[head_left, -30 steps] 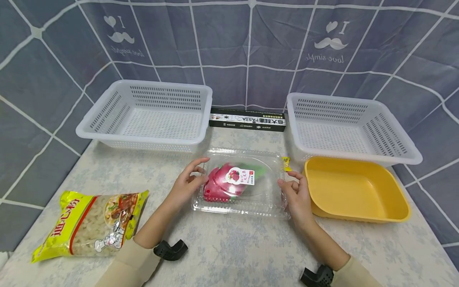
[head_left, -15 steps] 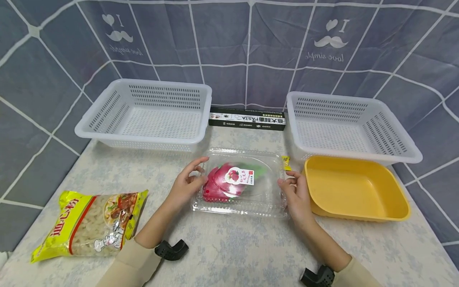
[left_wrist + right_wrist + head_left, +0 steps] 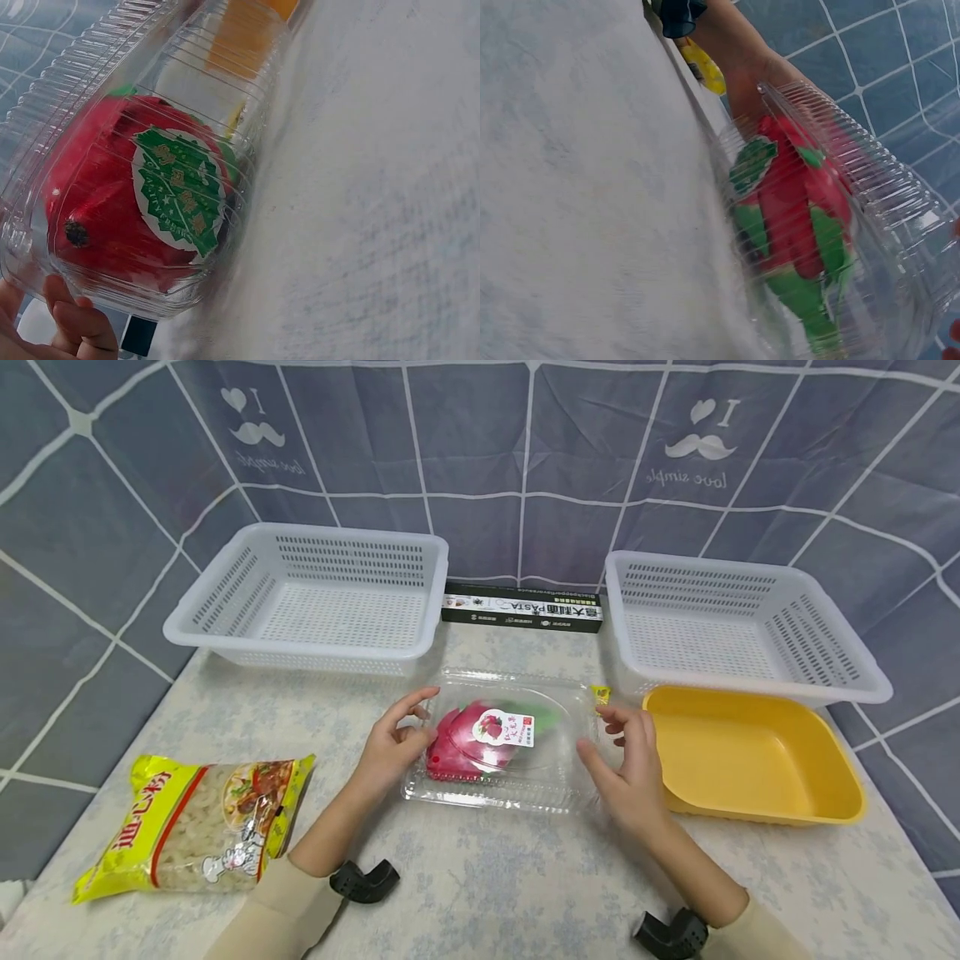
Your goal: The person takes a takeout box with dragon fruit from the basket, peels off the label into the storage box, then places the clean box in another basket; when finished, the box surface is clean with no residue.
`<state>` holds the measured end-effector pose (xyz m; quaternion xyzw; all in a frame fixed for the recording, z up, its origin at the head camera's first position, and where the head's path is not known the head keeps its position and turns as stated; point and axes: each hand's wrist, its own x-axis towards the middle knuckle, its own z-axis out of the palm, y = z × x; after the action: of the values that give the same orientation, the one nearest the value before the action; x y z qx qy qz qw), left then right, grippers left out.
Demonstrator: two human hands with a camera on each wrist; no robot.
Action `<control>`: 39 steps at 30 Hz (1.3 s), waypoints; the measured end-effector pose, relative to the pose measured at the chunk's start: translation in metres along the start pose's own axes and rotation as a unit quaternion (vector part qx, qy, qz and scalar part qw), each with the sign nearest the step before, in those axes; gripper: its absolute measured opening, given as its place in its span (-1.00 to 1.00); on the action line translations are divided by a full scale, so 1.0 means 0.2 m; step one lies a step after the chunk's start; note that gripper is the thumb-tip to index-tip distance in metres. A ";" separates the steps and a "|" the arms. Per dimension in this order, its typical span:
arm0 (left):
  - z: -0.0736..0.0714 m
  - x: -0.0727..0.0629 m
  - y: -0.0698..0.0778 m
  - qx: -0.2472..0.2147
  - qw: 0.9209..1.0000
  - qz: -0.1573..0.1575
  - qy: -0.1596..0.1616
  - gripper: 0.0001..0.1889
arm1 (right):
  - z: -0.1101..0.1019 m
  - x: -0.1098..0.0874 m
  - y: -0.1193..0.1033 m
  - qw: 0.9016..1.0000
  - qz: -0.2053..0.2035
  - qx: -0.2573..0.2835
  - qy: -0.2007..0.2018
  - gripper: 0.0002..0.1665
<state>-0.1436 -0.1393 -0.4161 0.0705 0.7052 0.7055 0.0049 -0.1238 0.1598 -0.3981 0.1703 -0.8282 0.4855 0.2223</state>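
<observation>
A clear plastic clamshell box point(image 3: 562, 768) with its lid on lies flat on the table in the head view. Inside, at its left end, sits a pinkish-red dragon fruit point(image 3: 453, 743) with green leaf tips; a white label point(image 3: 504, 727) is on the lid. My left hand point(image 3: 390, 747) pinches the box's left edge, and the left wrist view shows its fingers point(image 3: 82, 319) at the rim. By the opposite edge is my right hand point(image 3: 633, 772), thumb and fingers spread apart; whether they touch the box I cannot tell. Only its fingertips point(image 3: 955, 334) show in the right wrist view.
Two white slotted baskets point(image 3: 300, 653) stand at the back, a black pasta box point(image 3: 521, 608) between them. A yellow tub point(image 3: 750, 760) is right of my right hand. A small yellow packet point(image 3: 601, 694) lies behind the clamshell, and a yellow-ended bag point(image 3: 198, 827) at left.
My right hand has loosened at the box's right edge and shifted slightly right, its fingers spreading. The left hand and the box stay about where they were.
</observation>
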 end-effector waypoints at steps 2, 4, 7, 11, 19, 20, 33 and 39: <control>0.00 0.00 0.00 -0.006 1.000 0.004 -0.001 -0.41 | 0.00 0.02 -0.01 0.999 -0.036 -0.007 -0.009 -0.56; 0.00 0.00 -0.01 -0.006 1.000 0.006 -0.001 -0.42 | 0.00 0.05 -0.01 0.998 -0.061 -0.015 -0.024 -0.62; 0.00 0.00 -0.01 -0.002 1.000 0.004 0.000 -0.41 | 0.00 0.09 -0.02 0.995 -0.088 -0.024 -0.048 -0.70; 0.00 0.00 -0.01 0.006 1.000 -0.004 -0.001 -0.41 | 0.01 0.12 -0.03 0.991 -0.102 -0.040 -0.072 -0.75; 0.00 -0.01 -0.01 0.004 1.000 -0.006 -0.003 -0.40 | 0.03 0.18 -0.07 0.986 -0.075 -0.070 -0.128 -0.78; 0.00 -0.01 -0.01 0.004 1.000 -0.007 -0.003 -0.40 | 0.04 0.18 -0.07 0.986 -0.070 -0.068 -0.139 -0.78; 0.00 -0.01 -0.01 0.006 1.000 0.007 -0.002 -0.41 | 0.10 0.27 -0.12 0.968 -0.053 -0.102 -0.221 -0.73; 0.00 -0.01 -0.02 0.005 1.000 0.011 -0.003 -0.41 | 0.11 0.30 -0.13 0.962 -0.034 -0.109 -0.249 -0.65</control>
<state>-0.1427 -0.1389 -0.4200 0.0803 0.7076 0.7020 -0.0012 -0.1654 0.1248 -0.3560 0.2882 -0.8992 0.3264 0.0426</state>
